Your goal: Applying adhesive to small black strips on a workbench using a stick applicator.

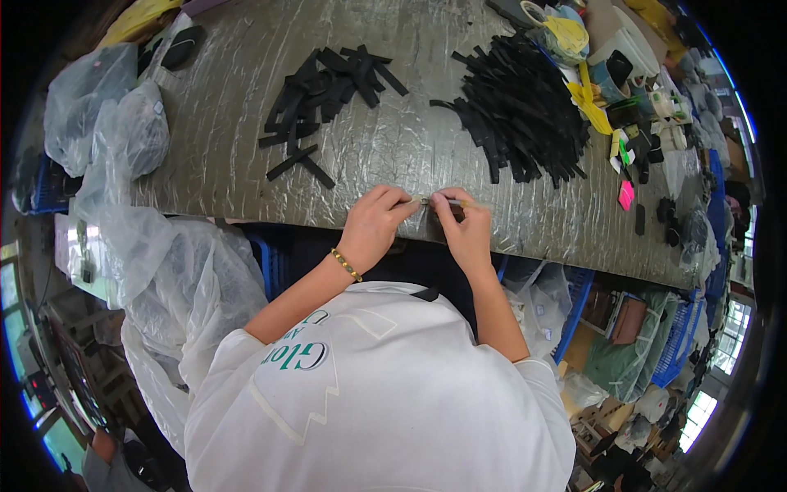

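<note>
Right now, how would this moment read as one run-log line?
left hand, right hand: close together over table | held between: small item, kind unclear | beyond: smaller black-strip pile left, larger pile right

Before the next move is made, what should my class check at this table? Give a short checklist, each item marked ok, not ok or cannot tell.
1. Left hand and right hand both over the table: ok, close together near its front edge.
2. Hands clear of the strips: ok, both piles lie farther back.
3. Smaller pile of black strips and larger pile of black strips kept apart: ok, bare table shows between them.
4. Smaller pile lined up neatly: not ok, its strips cross at many angles.
5. Small item pinched at the fingertips identified: cannot tell, too small and partly covered.
</note>
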The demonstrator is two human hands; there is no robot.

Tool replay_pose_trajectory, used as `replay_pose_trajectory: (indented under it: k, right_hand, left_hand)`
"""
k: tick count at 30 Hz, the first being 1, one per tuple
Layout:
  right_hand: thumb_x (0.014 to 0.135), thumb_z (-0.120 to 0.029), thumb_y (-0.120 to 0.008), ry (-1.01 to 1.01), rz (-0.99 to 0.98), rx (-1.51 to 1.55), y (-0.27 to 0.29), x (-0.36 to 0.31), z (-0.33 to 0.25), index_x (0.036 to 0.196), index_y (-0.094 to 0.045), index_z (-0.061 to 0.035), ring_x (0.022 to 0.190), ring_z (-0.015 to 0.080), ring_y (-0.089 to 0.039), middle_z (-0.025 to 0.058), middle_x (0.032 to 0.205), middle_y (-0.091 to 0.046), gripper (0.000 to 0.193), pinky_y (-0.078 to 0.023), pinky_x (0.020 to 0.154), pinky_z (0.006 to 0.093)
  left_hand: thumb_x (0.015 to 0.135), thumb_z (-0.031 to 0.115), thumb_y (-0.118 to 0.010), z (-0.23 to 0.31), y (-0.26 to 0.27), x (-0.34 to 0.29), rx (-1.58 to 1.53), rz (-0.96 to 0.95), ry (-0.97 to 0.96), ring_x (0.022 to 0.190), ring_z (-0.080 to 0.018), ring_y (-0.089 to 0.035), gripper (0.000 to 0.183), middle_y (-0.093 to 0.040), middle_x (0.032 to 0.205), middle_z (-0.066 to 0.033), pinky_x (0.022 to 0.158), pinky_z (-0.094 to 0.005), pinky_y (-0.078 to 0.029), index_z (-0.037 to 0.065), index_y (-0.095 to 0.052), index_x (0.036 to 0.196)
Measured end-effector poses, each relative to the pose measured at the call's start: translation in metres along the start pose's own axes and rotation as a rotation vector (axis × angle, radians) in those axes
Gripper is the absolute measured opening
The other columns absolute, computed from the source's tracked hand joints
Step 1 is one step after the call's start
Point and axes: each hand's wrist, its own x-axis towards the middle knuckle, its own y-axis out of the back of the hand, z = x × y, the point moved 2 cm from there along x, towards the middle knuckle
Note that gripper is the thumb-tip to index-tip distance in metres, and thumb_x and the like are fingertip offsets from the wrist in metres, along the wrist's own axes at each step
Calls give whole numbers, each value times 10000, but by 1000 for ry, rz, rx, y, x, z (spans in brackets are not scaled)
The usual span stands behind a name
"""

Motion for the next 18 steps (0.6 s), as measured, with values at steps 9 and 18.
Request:
replay_pose_trajectory:
  k: [9, 18]
  right_hand:
    - [945, -79, -661, 38, -56, -33, 5, -2, -5, 938, -690, 69, 718, 123, -659, 92, 818, -705, 150, -508, 664, 257]
    - [937, -70, -657, 114, -132, -41, -19, 3, -13, 962, -704, 60, 712, 172, -689, 125, 848, -721, 141, -527, 657, 277]
  left_hand:
    - [759, -15, -603, -1, 2, 0, -19, -18, 29, 944, -247, -626, 307, -660, 958, -53, 797, -352, -541, 68, -740, 1020]
    - [861, -68, -556, -8, 12, 1, -265, -90, 211, 952, -333, -642, 640, -704, 1034, -108, 824, -434, -531, 128, -451, 1461]
